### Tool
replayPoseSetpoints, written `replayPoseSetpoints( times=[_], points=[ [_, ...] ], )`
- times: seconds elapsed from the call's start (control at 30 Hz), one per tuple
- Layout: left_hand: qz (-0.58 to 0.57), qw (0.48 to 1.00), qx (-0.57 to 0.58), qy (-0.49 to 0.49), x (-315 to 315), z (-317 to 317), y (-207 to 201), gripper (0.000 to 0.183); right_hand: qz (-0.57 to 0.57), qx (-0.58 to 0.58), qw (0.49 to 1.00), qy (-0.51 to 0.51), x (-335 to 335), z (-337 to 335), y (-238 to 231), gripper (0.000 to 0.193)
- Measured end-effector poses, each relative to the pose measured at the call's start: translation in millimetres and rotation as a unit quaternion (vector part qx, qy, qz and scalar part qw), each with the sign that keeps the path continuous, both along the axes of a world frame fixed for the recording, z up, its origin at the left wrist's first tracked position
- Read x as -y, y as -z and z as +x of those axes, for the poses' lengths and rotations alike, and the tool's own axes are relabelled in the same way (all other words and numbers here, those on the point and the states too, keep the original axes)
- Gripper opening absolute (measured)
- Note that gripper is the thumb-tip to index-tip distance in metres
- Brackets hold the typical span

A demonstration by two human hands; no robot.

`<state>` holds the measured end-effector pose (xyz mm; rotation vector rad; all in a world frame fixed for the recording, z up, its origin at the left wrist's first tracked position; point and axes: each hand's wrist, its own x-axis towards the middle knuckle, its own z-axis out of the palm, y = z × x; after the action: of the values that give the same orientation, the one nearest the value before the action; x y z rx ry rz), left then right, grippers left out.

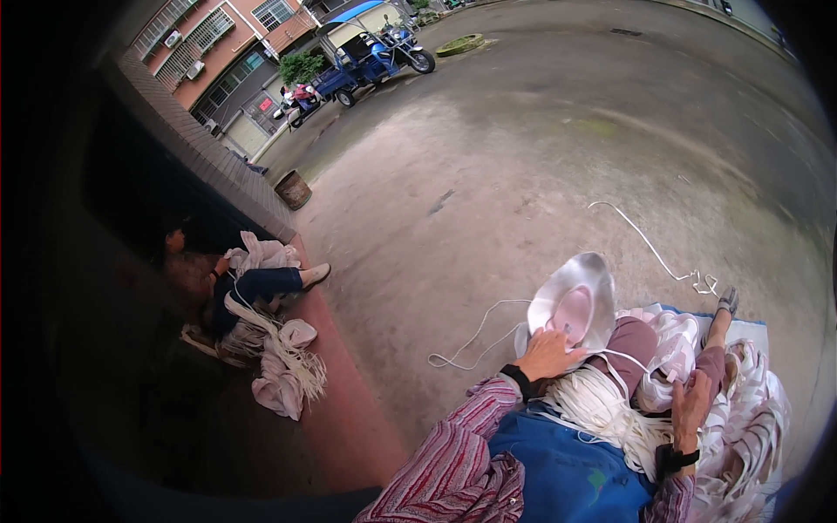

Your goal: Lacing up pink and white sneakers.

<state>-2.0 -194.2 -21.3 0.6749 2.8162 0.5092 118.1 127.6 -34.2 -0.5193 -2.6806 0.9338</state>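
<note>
A white wide-brimmed hat (pixel 600 292) with a pink inside stands tilted above my lap, its opening turned toward me. My left hand (pixel 551 353) is closed on its near brim. From there a narrow white strap (pixel 629 356) curves toward my right hand (pixel 691 401). That hand's fingers are bent together beside the white and pink hats on my right leg; what they pinch is hard to see. A thick bundle of white straps (pixel 593 401) lies across my lap on a blue apron (pixel 567 466).
Stacked pale hats (pixel 741 418) fill the right side. Loose white cord (pixel 649 240) trails over the concrete. At left, another person (pixel 261 283) sits with straps and pale fabric. Farther off are a rusty bucket (pixel 293 189) and a blue three-wheeler (pixel 370 65).
</note>
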Motion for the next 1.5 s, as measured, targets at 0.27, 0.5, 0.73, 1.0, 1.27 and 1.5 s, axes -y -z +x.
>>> replayPoseSetpoints(
  times=[0.27, 0.5, 0.73, 1.0, 1.27, 1.5],
  points=[
    [0.139, 0.99, 0.003, 0.035, -29.2, -16.7, -4.2, 0.031, 0.064, -0.032, 0.997, 0.024, 9.4, 12.9, -8.9, 0.055],
    [0.266, 0.959, 0.051, 0.087, -110.9, -16.5, -45.8, 0.014, -0.005, 0.052, 0.998, 0.038, 7.8, 4.3, -7.5, 0.044],
    [0.099, 0.971, 0.027, 0.215, -164.7, -15.8, -22.6, 0.032, -0.038, 0.137, 0.989, 0.05, 9.1, 4.8, -23.6, 0.054],
    [-0.021, 0.957, 0.027, 0.288, -186.9, -21.5, -16.8, 0.034, -0.028, 0.102, 0.994, 0.038, -1.6, 1.9, -8.2, 0.054],
    [-0.169, 0.943, -0.013, 0.288, -201.8, -20.5, -9.8, 0.031, -0.103, 0.179, 0.978, -0.023, -11.2, -0.3, -7.2, 0.066],
    [-0.071, 0.961, -0.02, 0.268, -192.4, -13.4, -10.8, 0.027, -0.223, 0.157, 0.959, 0.075, -0.8, -11.9, 7.4, 0.071]
  ],
)
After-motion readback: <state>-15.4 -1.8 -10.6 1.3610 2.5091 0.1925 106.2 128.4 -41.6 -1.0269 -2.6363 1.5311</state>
